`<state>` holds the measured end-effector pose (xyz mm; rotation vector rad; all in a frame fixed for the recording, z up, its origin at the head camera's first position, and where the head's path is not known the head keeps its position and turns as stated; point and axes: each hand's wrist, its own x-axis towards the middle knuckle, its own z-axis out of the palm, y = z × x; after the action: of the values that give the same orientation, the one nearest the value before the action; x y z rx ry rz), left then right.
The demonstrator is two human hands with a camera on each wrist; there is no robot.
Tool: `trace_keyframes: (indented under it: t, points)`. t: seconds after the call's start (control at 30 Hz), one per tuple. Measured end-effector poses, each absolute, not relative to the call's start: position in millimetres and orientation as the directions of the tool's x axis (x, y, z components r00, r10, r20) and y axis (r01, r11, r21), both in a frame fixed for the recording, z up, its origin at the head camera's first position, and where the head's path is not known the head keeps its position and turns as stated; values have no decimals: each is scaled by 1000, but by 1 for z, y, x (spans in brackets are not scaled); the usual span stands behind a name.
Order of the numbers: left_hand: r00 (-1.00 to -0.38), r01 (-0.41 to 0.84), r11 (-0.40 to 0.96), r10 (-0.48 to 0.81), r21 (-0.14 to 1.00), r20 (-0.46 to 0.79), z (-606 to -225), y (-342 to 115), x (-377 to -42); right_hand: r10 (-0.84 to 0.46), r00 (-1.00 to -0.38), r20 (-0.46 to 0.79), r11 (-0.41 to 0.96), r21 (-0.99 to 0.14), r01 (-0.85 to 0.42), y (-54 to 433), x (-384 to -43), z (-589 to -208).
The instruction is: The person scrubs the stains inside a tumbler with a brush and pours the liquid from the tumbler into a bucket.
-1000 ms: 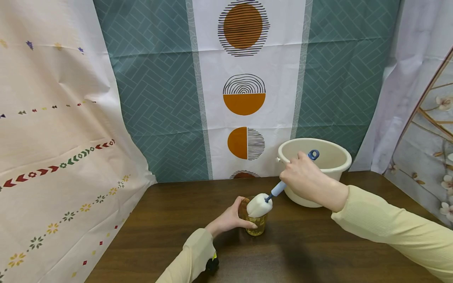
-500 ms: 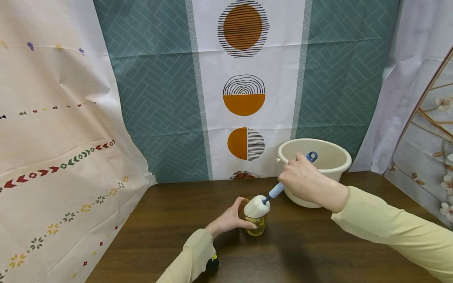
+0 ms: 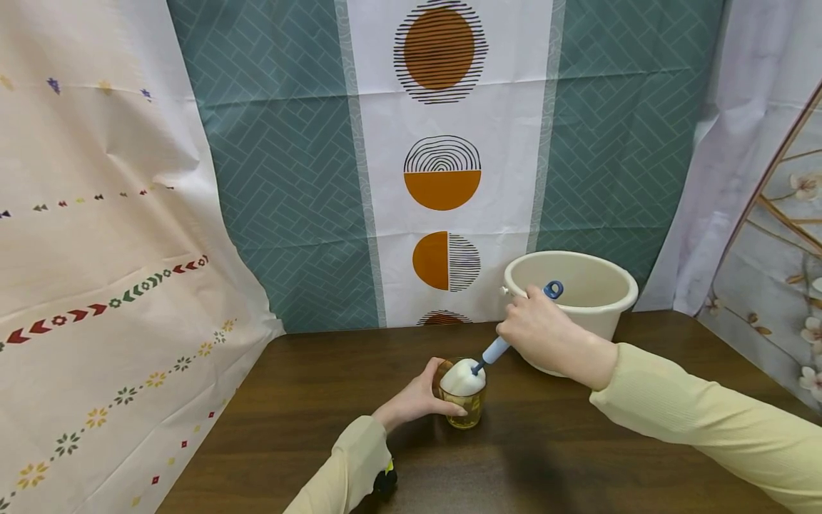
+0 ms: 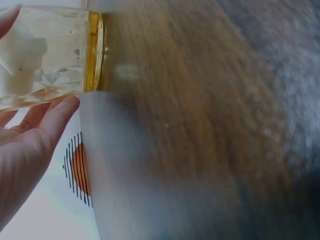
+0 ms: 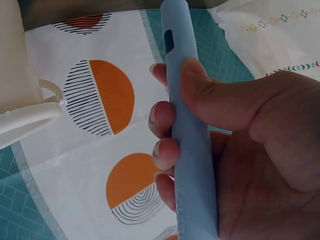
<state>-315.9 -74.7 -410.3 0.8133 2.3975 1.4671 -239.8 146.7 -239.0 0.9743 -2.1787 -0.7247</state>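
Note:
An amber glass (image 3: 467, 412) stands upright on the wooden table, and my left hand (image 3: 420, 394) grips it from the left, thumb at the front. In the left wrist view the base of the glass (image 4: 95, 52) meets the tabletop, with the white sponge (image 4: 21, 57) showing through its wall. My right hand (image 3: 546, 330) holds a sponge bottle brush by its blue handle (image 3: 497, 349), tilted down to the left. The brush's white sponge head (image 3: 464, 378) sits partly inside the glass mouth. Fingers and thumb wrap the handle (image 5: 187, 130) in the right wrist view.
A cream bucket (image 3: 600, 312) stands behind my right hand at the back right of the table (image 3: 308, 400). Patterned cloths (image 3: 295, 164) hang along the back and both sides. A small black object (image 3: 385, 480) is beside my left sleeve.
My right hand has moved left and slightly down with the brush, and its sponge head has gone deeper into the glass. The left hand and the glass have stayed in place.

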Motion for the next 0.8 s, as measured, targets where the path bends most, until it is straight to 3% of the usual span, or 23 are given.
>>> trace_keyframes:
  t: [0.8]
  points:
    - [-818, 329, 321, 566, 888, 99, -412, -75, -317, -791, -530, 304, 563, 700, -440, 140, -248, -249]
